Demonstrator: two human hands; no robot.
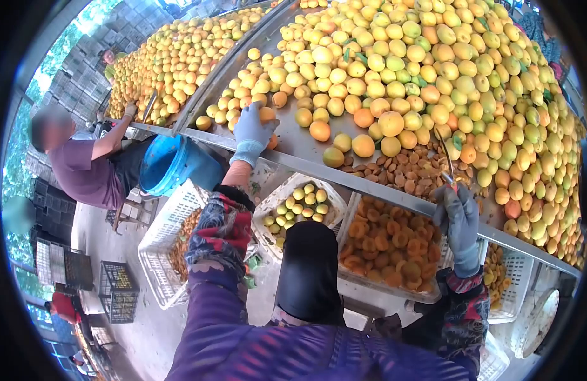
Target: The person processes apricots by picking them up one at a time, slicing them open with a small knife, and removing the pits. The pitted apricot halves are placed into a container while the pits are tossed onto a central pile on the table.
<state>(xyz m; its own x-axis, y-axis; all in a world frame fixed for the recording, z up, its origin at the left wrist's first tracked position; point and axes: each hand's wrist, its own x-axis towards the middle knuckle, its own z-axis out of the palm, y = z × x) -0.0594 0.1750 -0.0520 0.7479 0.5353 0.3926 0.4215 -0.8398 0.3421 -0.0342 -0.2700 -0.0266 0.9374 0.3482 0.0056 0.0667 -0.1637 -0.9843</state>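
Observation:
My left hand point(253, 132), in a grey glove, reaches over the edge of the metal table. Its fingers and thumb curl around an orange apricot point(267, 114). More apricots point(319, 131) lie close by and rise into a big heap. My right hand point(460, 219), gloved too, is wrapped around the handle of a thin knife point(447, 156) at the table's front edge. The blade points up toward the heap. Beside it, a pile of brown apricot pits point(408, 171) rests on the metal.
Below the table edge stand a crate of halved apricots point(390, 251), a white basket of whole green-yellow fruit point(300, 209) and a white crate of pits point(179, 244). A blue bucket point(179, 166) stands at left, beside a seated person point(84, 162). A raised rim point(233, 60) divides the table.

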